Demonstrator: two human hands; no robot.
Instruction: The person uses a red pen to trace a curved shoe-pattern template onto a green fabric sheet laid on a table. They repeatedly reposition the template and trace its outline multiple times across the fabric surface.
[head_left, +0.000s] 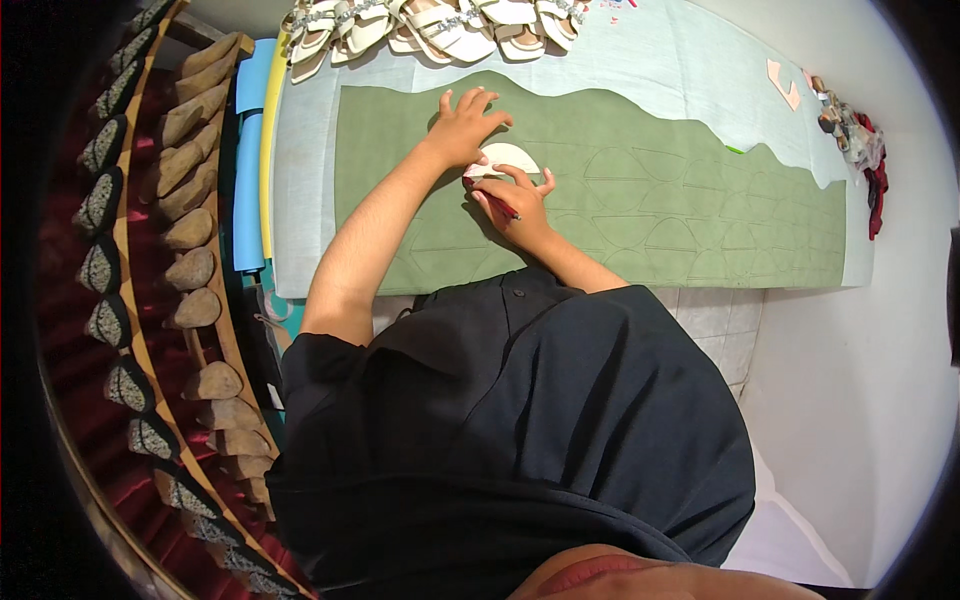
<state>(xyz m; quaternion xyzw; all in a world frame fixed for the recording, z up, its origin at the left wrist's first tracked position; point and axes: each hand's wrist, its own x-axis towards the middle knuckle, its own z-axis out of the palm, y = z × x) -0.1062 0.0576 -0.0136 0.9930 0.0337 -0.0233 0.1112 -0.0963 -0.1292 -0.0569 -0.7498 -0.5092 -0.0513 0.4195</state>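
A wide piece of green material [385,200], wavy along its far edge, lies flat on the table. Rows of curved outlines are drawn over its middle and right part. On it rests a white half-round template [508,157]. My left hand [467,128] lies with fingers spread on the green piece, its thumb touching the template's left side. In my right hand [515,207] is a dark red pen [497,202], its tip at the template's lower left edge. Some fingers of that hand reach onto the template.
Several white sandals [440,28] stand along the table's far left edge. Wooden shoe lasts [190,228] and dark patterned shoe pieces [103,200] fill racks on the left. Blue rolls [248,190] stand beside the table [300,180]. A pale cut piece [783,85] lies far right.
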